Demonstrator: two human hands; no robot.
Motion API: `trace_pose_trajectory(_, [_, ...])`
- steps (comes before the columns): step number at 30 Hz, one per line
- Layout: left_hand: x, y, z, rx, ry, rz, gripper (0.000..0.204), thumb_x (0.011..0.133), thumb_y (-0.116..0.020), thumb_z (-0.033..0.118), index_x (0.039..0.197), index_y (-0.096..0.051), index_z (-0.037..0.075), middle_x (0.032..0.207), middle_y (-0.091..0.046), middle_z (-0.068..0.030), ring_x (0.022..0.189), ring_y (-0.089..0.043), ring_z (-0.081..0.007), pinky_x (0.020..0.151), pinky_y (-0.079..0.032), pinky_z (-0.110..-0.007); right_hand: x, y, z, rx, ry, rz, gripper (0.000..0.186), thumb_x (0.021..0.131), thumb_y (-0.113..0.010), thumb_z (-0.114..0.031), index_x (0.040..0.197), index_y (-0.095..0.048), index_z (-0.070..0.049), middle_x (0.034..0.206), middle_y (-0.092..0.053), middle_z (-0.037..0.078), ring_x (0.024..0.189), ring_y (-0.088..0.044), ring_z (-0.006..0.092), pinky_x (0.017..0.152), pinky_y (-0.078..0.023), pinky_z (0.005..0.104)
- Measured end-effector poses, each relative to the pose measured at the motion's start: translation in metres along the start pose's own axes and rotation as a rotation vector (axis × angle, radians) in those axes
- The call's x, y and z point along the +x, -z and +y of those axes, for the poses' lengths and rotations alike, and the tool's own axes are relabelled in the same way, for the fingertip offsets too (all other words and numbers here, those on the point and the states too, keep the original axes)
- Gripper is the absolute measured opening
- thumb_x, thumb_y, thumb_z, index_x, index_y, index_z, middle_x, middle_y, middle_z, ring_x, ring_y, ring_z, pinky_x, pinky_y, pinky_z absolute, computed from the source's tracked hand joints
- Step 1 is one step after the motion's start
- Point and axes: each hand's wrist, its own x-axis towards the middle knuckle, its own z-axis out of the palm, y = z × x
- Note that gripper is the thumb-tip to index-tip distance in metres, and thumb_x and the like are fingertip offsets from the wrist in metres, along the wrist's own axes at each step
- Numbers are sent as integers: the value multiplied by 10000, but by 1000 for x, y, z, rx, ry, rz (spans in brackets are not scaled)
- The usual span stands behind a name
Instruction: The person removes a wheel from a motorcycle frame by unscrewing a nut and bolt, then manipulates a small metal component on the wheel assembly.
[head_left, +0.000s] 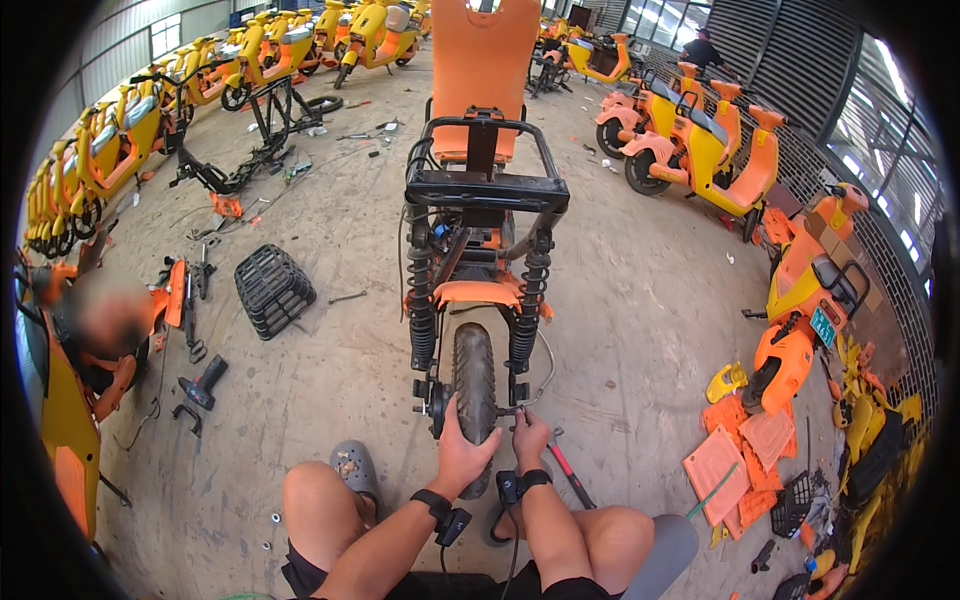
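A partly stripped scooter (487, 190) stands in front of me, its black frame and two coil shock absorbers (421, 310) exposed. Its rear wheel (474, 370) hangs between the shocks, under an orange fender (478, 293). My left hand (466, 452) is wrapped round the lower part of the tyre, thumb on the right side. At the right side of the hub, my right hand (531, 440) has its fingers closed near the axle end; what they pinch is too small to make out. A thin grey cable (549, 362) curves down beside that hand.
A red-handled tool (570, 472) lies by my right forearm. To the left are a black basket (274, 292), a wrench (348, 297), a cordless drill (204, 383) and another person (110, 345). Orange panels (718, 470) pile up at right; a bare frame (255, 135) and scooter rows stand farther off.
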Motion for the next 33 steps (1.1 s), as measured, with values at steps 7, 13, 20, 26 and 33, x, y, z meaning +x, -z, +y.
trace_pose_trajectory(7, [0,1,-1,-40,21,-11,912,714,-794,253,1401,-275,-47,1277,-498,-280,1168,-528,-367,967,-433,-404,3,-6,6,159,-108,-21,284,847,-679,-266,1000,-716,-30,653,-672,137,606,-669,202,620,-490,327])
trace_pose_trajectory(13, [0,1,-1,-38,8,-6,919,707,-798,258,1400,-278,-50,1276,-499,-279,1164,-530,-370,969,-432,-403,3,-15,13,252,-135,39,311,831,-696,-246,1012,-704,6,704,-686,163,612,-673,201,625,-494,317])
trace_pose_trajectory(20, [0,0,-1,-12,23,-2,911,712,-793,258,1399,-281,-48,1275,-500,-279,1168,-530,-368,973,-430,-407,-1,-18,9,257,-137,78,321,839,-683,-241,998,-696,38,721,-691,163,606,-669,209,608,-494,321])
trace_pose_trajectory(26, [-1,-4,2,20,-24,14,902,708,-802,226,1383,-277,-62,1208,-551,-253,1100,-572,-320,946,-444,-384,10,-27,22,274,-161,142,317,871,-658,-232,962,-693,69,719,-688,140,592,-664,189,566,-494,316])
trace_pose_trajectory(33, [0,-1,2,-15,14,6,885,718,-794,210,1384,-277,-58,1208,-549,-250,1102,-569,-324,946,-443,-381,-3,-10,-18,39,-166,87,294,883,-640,-263,951,-713,13,701,-681,163,572,-663,195,577,-495,337])
